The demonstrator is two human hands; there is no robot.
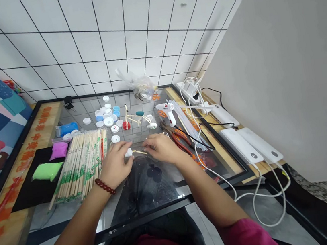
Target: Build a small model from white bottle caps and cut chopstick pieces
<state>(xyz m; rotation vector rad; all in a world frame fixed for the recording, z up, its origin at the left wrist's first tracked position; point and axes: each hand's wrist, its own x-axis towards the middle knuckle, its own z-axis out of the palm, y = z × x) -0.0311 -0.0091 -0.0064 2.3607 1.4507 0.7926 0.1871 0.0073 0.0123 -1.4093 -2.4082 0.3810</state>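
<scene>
- Farthest left of what I pick out, a green packet and a purple packet lie beside a broad bundle of wrapped chopsticks.
- Right of the bundle, my view puts the left hand with its thumb and fingers closed around a small white cap.
- That cap sits at the hand's right side; from it a thin pale stick points right, its long axis nearly crosswise, the right end angled slightly toward the near edge.
- Beyond it, on the far side, a red cap has sticks standing at it.
- The right hand is bunched just beside the stick's right end, so it is nearer that end, the left nearer the cap; whether it grips anything, I can't make out.
- Farther right I see a white glue gun and red-handled pliers.
</scene>
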